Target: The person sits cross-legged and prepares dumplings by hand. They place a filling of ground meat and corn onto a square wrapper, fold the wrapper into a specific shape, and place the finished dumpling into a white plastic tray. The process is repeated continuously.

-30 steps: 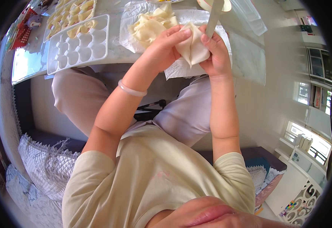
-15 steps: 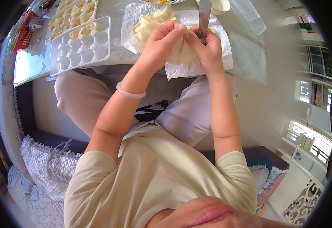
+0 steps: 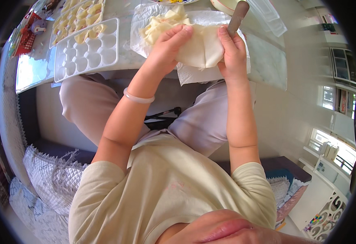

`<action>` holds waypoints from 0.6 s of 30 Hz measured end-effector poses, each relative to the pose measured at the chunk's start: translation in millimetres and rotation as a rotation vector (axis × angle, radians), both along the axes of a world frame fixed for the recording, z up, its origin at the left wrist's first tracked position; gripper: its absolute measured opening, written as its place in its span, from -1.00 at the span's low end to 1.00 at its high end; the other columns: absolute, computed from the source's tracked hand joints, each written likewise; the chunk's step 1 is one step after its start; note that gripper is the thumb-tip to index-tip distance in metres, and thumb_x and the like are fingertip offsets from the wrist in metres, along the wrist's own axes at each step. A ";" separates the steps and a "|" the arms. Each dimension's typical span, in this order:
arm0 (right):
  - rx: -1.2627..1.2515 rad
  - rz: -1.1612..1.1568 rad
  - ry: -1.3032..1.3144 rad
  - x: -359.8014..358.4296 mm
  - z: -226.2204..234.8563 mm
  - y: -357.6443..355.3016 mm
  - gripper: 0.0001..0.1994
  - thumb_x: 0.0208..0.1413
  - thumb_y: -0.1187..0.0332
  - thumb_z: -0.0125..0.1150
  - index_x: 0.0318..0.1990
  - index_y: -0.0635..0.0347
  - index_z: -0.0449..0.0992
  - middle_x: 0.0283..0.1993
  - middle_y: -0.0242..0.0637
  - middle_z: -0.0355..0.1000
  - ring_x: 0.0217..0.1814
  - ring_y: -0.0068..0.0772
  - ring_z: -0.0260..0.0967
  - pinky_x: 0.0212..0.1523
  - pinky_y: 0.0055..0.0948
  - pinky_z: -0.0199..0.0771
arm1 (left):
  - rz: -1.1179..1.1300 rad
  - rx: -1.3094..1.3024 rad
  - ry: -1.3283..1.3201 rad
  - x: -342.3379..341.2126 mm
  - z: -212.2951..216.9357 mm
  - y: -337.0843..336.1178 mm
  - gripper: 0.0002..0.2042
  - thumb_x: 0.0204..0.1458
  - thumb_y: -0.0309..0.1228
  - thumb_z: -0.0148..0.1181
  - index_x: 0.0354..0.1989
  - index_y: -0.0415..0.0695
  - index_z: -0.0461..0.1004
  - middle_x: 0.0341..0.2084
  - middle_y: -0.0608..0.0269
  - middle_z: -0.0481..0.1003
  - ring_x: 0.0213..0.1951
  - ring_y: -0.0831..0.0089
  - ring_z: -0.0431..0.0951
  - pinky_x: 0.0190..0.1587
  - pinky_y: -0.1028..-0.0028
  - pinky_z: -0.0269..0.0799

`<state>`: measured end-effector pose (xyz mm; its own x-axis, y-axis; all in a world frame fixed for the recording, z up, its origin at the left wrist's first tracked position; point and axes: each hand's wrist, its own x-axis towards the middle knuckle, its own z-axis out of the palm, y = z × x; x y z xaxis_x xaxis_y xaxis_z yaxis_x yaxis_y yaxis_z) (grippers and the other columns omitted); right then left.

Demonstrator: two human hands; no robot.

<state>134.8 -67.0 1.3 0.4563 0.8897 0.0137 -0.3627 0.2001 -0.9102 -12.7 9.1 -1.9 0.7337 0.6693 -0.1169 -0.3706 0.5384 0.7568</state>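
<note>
The left hand [image 3: 170,44] and the right hand [image 3: 233,49] are pinching 1 wrapper [image 3: 201,46] at its 2 sides, and it is spreading between them, above the paper [image 3: 191,75]. The right hand is also holding a tool [image 3: 238,18], which is pointing up. A pile [image 3: 167,21] is lying just beyond the left hand. At left, a tray [image 3: 86,53] is resting on the surface [image 3: 267,61].
</note>
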 end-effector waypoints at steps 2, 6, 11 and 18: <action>-0.022 0.035 0.165 3.0 2.9 -1.3 -0.75 0.21 0.25 0.05 -0.08 0.21 0.42 -0.16 -0.35 0.45 -0.14 -0.51 0.42 -0.12 -0.48 0.43 | 0.048 -0.168 -0.112 -0.2 7.4 -2.6 -0.70 0.16 -0.21 0.04 -0.12 -0.20 0.40 -0.28 0.28 0.50 -0.28 0.53 0.52 -0.22 0.52 0.45; 0.064 0.068 0.459 10.8 8.5 -4.7 -0.70 0.21 0.19 0.04 -0.04 0.18 0.41 -0.09 -0.33 0.45 -0.05 -0.41 0.42 -0.04 -0.37 0.44 | 0.143 -0.410 -0.271 -3.4 -1.1 4.6 -0.67 0.12 -0.10 0.07 -0.07 -0.05 0.40 -0.19 0.32 0.49 -0.11 0.42 0.48 -0.02 0.34 0.39; 0.153 -0.123 0.494 43.7 4.7 -14.6 -0.74 0.13 0.21 0.17 -0.13 0.16 0.45 -0.20 -0.40 0.47 -0.20 -0.46 0.42 -0.16 -0.38 0.46 | 0.139 -0.484 -0.381 -16.8 -6.7 9.3 -0.64 0.09 -0.06 0.10 -0.05 0.00 0.38 -0.18 0.34 0.48 -0.08 0.40 0.45 0.00 0.30 0.37; -0.432 -0.554 -1.292 34.5 31.7 -11.0 -0.58 -0.07 0.07 0.34 -0.25 0.29 0.57 -0.39 -0.34 0.48 -0.33 -0.49 0.40 -0.25 -0.50 0.38 | -0.005 -0.170 -0.306 -36.8 -5.3 17.7 -0.66 0.16 -0.15 0.00 -0.02 -0.11 0.37 -0.18 0.23 0.48 -0.14 0.36 0.51 -0.12 0.35 0.46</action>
<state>169.3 -78.0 33.0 0.6107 0.6498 0.4525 0.7620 -0.3267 -0.5591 -49.5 26.8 -7.2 0.7550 0.6557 -0.0010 -0.5634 0.6495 0.5106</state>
